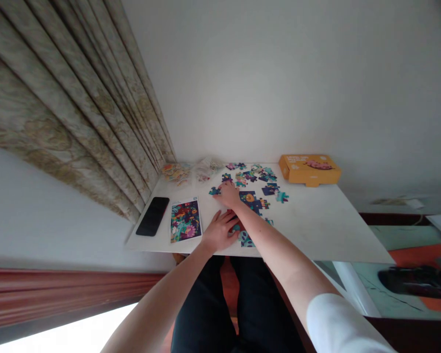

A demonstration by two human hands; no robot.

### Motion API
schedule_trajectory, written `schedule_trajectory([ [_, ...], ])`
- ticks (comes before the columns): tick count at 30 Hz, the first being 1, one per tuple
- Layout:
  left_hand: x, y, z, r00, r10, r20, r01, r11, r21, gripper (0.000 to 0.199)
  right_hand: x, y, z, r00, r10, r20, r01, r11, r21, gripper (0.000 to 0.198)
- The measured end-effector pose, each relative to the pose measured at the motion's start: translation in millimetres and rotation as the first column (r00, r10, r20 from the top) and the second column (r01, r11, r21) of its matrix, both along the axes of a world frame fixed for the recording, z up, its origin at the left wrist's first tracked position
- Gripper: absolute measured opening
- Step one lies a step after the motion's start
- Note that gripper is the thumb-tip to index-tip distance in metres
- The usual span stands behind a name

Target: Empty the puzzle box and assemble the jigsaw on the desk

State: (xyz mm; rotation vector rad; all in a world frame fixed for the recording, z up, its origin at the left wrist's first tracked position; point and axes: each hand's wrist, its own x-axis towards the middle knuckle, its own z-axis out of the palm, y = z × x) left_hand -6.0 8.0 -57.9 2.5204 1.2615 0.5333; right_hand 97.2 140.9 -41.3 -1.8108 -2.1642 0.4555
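Note:
My left hand (220, 234) lies on the near edge of a partly joined jigsaw puzzle (247, 239), fingers stretched out and apart. Reaching across it, my right hand (228, 195) has its fingers bent down onto a dark blue and teal puzzle piece (214, 191). That piece lies left of the joined section, and my forearm hides part of the section. Just beyond my right hand is another dark piece (226, 177). Several loose pieces (267, 173) are scattered toward the back. To the left is a printed reference picture (185, 220).
A black phone (152, 216) lies at the white table's (327, 230) left end. Clear plastic bags of pieces (176, 172) rest by the wall. A yellow puzzle box (310, 169) stands at the back right. The curtain (106, 108) hangs close on the left.

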Motion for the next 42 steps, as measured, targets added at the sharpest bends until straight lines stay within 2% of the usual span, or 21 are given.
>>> schedule_trajectory([
  [3,-0.2,0.2,0.2,1.0,-0.002,0.002,0.002,1.0,-0.01,0.045,0.6,-2.3,1.8,1.0,0.012,0.008,-0.012,1.0,0.009,0.045],
  [6,-0.2,-0.6,-0.4,1.0,0.0,-0.006,0.0,1.0,-0.009,0.047,7.6,-5.1,1.6,0.996,0.084,0.004,-0.084,0.994,0.065,0.041],
  [8,0.0,-1.6,-1.1,1.0,0.004,-0.014,-0.004,1.0,-0.004,0.048,19.0,-3.1,0.7,0.997,0.083,-0.001,-0.083,0.991,0.105,0.039],
  [12,-0.4,-2.8,-2.7,1.0,0.01,-0.021,-0.01,1.0,-0.001,0.046,60.3,16.5,-5.1,0.997,-0.074,0.027,0.07,0.99,0.126,0.043],
  [16,-1.7,-2.8,-3.4,1.0,0.015,-0.01,-0.015,1.0,-0.003,0.046,115.8,43.9,-16.3,0.97,-0.218,0.106,0.212,0.975,0.065,0.052],
  [20,-2.0,-3.1,-1.9,1.0,0.019,-0.006,-0.019,1.0,-0.008,0.045,162.6,57.0,-25.0,0.957,-0.24,0.164,0.236,0.971,0.047,0.055],
  [23,-1.8,-3.3,-0.8,1.0,0.016,-0.02,-0.016,1.0,-0.011,0.045,179.0,56.5,-25.8,0.951,-0.251,0.179,0.24,0.967,0.082,0.055],
  [27,-1.9,-3.2,-1.1,1.0,0.006,-0.021,-0.006,1.0,-0.012,0.046,167.8,60.4,-19.9,0.957,-0.23,0.175,0.197,0.962,0.187,0.05],
  [29,-2.1,-3.1,-1.5,1.0,0.005,-0.012,-0.006,1.0,-0.014,0.045,149.3,70.4,-15.8,0.983,-0.122,0.137,0.091,0.974,0.209,0.046],
  [31,-2.1,-3.1,-1.9,1.0,0.008,-0.004,-0.008,1.0,-0.019,0.045,125.6,85.1,-12.3,0.997,-0.002,0.075,-0.011,0.983,0.182,0.044],
  [33,-2.3,-3.2,-2.1,1.0,0.01,0.0,-0.01,1.0,-0.024,0.046,100.6,100.9,-10.1,0.999,0.015,0.033,-0.019,0.988,0.15,0.044],
  [37,-3.5,-3.7,-2.6,1.0,0.02,0.014,-0.02,1.0,-0.014,0.041,61.0,120.5,-8.6,0.997,-0.062,0.049,0.059,0.996,0.06,0.05],
  [40,-4.8,-4.2,-2.8,0.998,0.056,0.024,-0.057,0.998,0.013,0.034,49.3,118.9,-8.7,0.997,-0.059,0.056,0.055,0.997,0.062,0.048],
  [42,-5.5,-4.3,-2.6,0.997,0.079,0.024,-0.08,0.996,0.033,0.029,53.8,113.5,-9.6,0.999,-0.029,0.042,0.024,0.994,0.106,0.045],
])
